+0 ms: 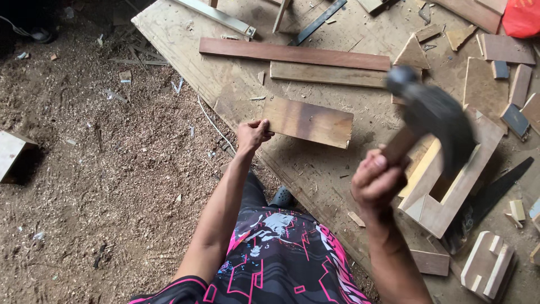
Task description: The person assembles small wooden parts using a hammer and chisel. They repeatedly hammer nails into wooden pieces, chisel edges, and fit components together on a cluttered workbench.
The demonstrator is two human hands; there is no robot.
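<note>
My left hand [253,134] grips the near-left corner of a short brown wooden board [308,121] that lies on a large plywood sheet [185,34]. My right hand [377,180] is raised close to the camera and holds a hammer by its wooden handle. The dark hammer head [436,115] is blurred and hangs above and to the right of the board, apart from it. A small dark mark shows near the board's middle; I cannot tell what it is.
Two long planks [292,54] lie beyond the board. An open wooden box frame [450,186] sits at the right, beside a hand saw [489,197] and several offcuts. Sawdust-covered ground [112,169] spreads to the left. A red bag [522,17] is at the top right.
</note>
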